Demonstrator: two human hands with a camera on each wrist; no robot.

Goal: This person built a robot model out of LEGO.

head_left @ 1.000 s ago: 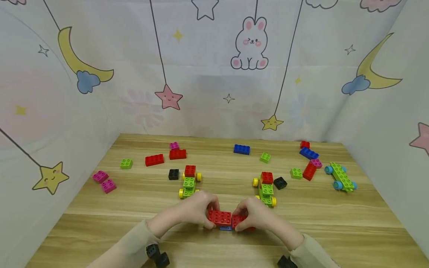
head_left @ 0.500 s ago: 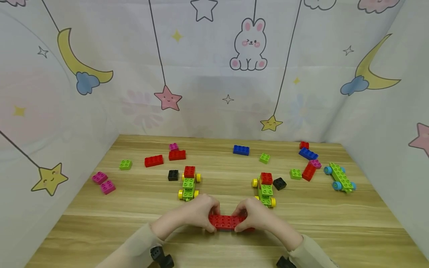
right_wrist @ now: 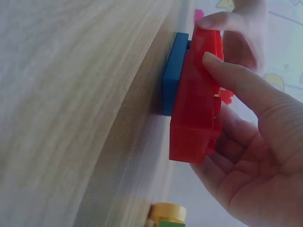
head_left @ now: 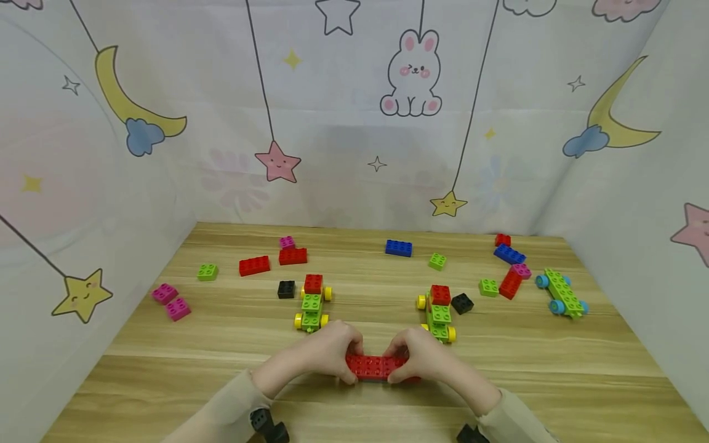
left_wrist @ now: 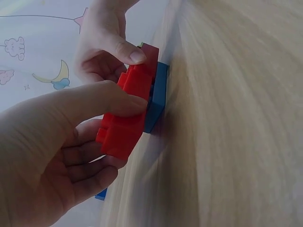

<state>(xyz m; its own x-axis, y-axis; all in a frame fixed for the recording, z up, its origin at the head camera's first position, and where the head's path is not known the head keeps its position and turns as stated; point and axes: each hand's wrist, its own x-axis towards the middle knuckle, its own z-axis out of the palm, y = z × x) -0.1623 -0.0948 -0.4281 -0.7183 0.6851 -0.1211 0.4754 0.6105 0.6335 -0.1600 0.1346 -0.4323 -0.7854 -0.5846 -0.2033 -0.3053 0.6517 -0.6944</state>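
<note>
Two red bricks sit end to end on a blue brick point(left_wrist: 157, 104) near the table's front. My left hand point(head_left: 331, 352) pinches the left red brick point(left_wrist: 124, 137), thumb on the near side and fingers on the far side. The right red brick point(right_wrist: 191, 142) is pinched the same way by my right hand point(head_left: 423, 355). Both red bricks overhang the blue one at their outer ends. In the right wrist view a narrow gap with a stud shows between blue and red at the far end. From the head view, the blue brick is mostly hidden underneath.
Two green cars with yellow wheels, a left car point(head_left: 312, 304) and a right car point(head_left: 440, 315), stand just beyond my hands. A green base with blue wheels point(head_left: 562, 292) lies at far right. Loose bricks, such as a black brick point(head_left: 286, 289) and blue brick point(head_left: 399, 248), are scattered behind.
The left red brick has come down level with the right one, covering the blue brick's top. My left hand moved slightly with it; over the last half second almost nothing moves.
</note>
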